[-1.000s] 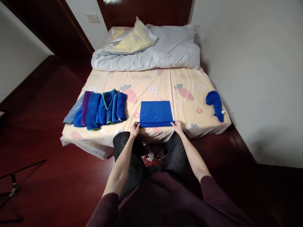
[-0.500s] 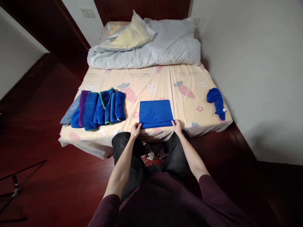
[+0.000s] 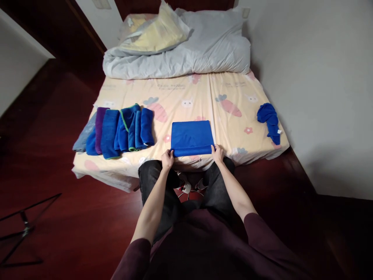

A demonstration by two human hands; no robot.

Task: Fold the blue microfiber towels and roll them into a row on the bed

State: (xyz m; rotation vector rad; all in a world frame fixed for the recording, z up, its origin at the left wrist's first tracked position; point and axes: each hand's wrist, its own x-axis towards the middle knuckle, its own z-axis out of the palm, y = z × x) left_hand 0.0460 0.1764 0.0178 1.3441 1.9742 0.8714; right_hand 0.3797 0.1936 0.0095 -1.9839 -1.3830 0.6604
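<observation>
A blue cloth lies flat on the bed at its front edge, with a narrow fold along the side nearest me. My left hand pinches the near left corner of this fold. At the near right corner, my right hand grips the fold between thumb and fingers. The bed sheet under the cloth is pale with carrot prints.
Several folded towels, among them a purple one, lie side by side at the left. A crumpled blue cloth is near the right edge. A grey quilt and yellow pillow lie at the back; a black stand is lower left.
The near fold of the blue cloth looks slightly wider, with both hands still at its corners. The camera view has shifted a little.
</observation>
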